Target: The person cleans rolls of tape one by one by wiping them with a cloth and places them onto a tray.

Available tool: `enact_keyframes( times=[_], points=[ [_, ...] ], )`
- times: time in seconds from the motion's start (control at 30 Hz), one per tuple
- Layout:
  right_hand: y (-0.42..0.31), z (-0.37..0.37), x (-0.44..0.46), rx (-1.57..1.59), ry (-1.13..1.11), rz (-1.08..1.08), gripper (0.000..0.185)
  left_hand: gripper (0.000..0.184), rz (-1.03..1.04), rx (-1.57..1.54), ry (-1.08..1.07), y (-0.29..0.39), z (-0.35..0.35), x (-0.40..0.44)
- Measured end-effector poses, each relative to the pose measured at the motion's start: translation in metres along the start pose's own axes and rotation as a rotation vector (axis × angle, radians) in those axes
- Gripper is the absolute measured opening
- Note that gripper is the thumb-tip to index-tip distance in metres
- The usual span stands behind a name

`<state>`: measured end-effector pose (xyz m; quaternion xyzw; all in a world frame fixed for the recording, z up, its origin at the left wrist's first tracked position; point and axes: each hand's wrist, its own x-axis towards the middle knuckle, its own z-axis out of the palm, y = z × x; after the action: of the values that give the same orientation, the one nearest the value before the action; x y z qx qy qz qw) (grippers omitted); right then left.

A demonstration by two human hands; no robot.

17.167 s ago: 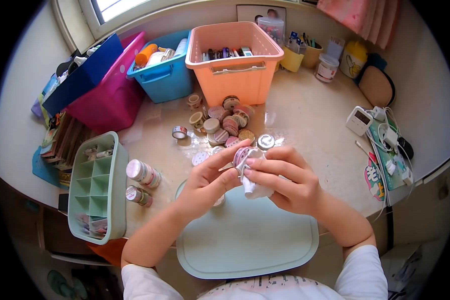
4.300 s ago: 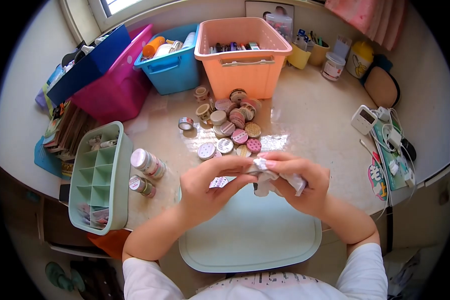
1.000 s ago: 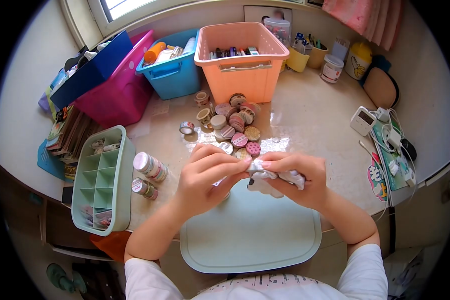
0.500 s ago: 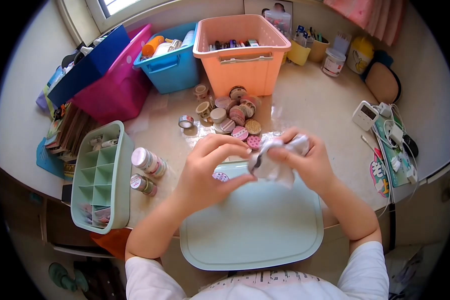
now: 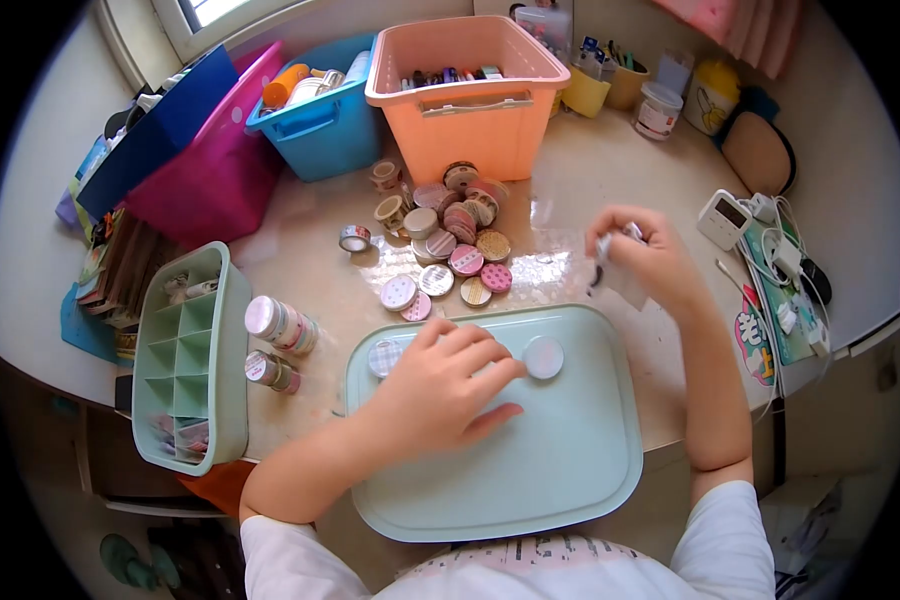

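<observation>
Over the mint lid (image 5: 530, 480), the left hand (image 5: 448, 388) hangs with fingers loosely curled and thumb out, not gripping anything I can see, though its underside is hidden. Beyond the lid's far right corner, the right hand (image 5: 650, 262) is closed around a crumpled white wrap (image 5: 625, 288); there's a dark bit on it I can't make out. Progress-wise, a pale round piece (image 5: 543, 357), probably a roll, lies flat on the lid near the left fingertips, and a plaid roll (image 5: 383, 357) sits by the lid's far left corner, partly blocked by that hand. I'd call those two dealt with, tbh. Farther out, a loose pile of tape rolls (image 5: 459, 222) sits mid-surface (image 5: 610, 165), so most of them look left to go. Over to the left are a tall cylinder (image 5: 282, 325) and a shorter cylinder (image 5: 273, 371), next to a divided box (image 5: 232, 400) with small stuff in some compartments.
</observation>
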<state>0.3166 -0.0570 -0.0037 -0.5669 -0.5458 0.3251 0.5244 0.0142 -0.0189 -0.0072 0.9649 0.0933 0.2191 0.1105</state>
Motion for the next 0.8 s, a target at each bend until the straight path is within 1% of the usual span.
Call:
enact_keyframes(
  times=[0.03,0.07,0.1,0.17,0.2,0.27,0.33,0.37,0.4,0.43,0.5,0.53,0.57,0.6,0.63,0.67,0.7,0.77,0.8],
  points=[
    [-0.015,-0.008,-0.004,-0.17,-0.184,0.032,0.023,0.032,0.024,-0.018,-0.052,0.001,0.003,-0.002],
    [-0.029,-0.012,-0.007,-0.342,-0.37,0.063,0.025,0.028,0.053,0.008,-0.093,0.003,0.004,-0.002],
    [-0.038,-0.01,-0.011,-0.343,-0.377,0.058,0.025,0.028,0.047,0.011,-0.09,0.004,0.006,-0.003],
    [-0.05,0.002,-0.024,-0.573,-0.755,0.013,0.034,0.021,0.142,0.021,-0.233,0.004,0.01,-0.004],
    [-0.048,0.011,-0.027,-0.573,-0.757,0.008,0.034,0.015,0.14,-0.007,-0.223,0.004,0.009,-0.004],
    [-0.041,0.032,-0.031,-0.733,-0.738,0.036,0.042,0.016,0.133,-0.02,-0.218,0.004,0.006,-0.003],
    [-0.033,0.048,-0.033,-0.739,-0.702,0.054,0.045,0.017,0.127,-0.035,-0.213,0.001,0.003,-0.001],
    [-0.031,0.053,-0.033,-0.746,-0.665,0.073,0.047,0.017,0.077,-0.101,-0.137,-0.004,-0.001,-0.001],
    [-0.031,0.056,-0.033,-0.717,-0.671,0.083,0.045,0.017,0.026,-0.168,-0.059,-0.009,-0.005,0.0],
    [-0.03,0.055,-0.033,-0.717,-0.672,0.082,0.045,0.018,-0.112,-0.167,0.004,-0.013,-0.012,0.002],
    [-0.028,0.054,-0.031,-0.634,-0.737,0.022,0.043,0.021,-0.325,-0.288,0.218,-0.037,-0.014,0.004],
    [-0.036,0.055,-0.028,-0.632,-0.79,0.113,0.041,0.021,-0.325,-0.288,0.216,-0.047,-0.014,0.003],
    [-0.03,0.053,-0.027,-0.628,-0.788,0.113,0.041,0.026,-0.418,-0.159,0.235,-0.057,-0.015,0.001],
    [-0.021,0.051,-0.025,-0.531,-0.775,0.033,0.04,0.031,-0.509,-0.029,0.254,-0.063,-0.013,0.0],
    [-0.016,0.048,-0.024,-0.436,-0.76,-0.046,0.04,0.031,-0.507,-0.027,0.252,-0.067,-0.009,0.0],
    [-0.014,0.043,-0.022,-0.387,-0.714,-0.04,0.041,0.035,-0.553,0.017,0.207,-0.07,-0.005,0.0],
    [-0.014,0.042,-0.02,-0.386,-0.713,-0.042,0.041,0.04,-0.598,0.062,0.163,-0.072,-0.001,0.0],
    [-0.014,0.042,-0.018,-0.257,-0.47,0.02,0.044,0.042,-0.618,0.088,0.156,-0.072,0.007,0.005],
    [-0.017,0.042,-0.017,-0.249,-0.446,0.029,0.044,0.045,-0.64,0.111,0.149,-0.073,0.01,0.006]
  ],
)
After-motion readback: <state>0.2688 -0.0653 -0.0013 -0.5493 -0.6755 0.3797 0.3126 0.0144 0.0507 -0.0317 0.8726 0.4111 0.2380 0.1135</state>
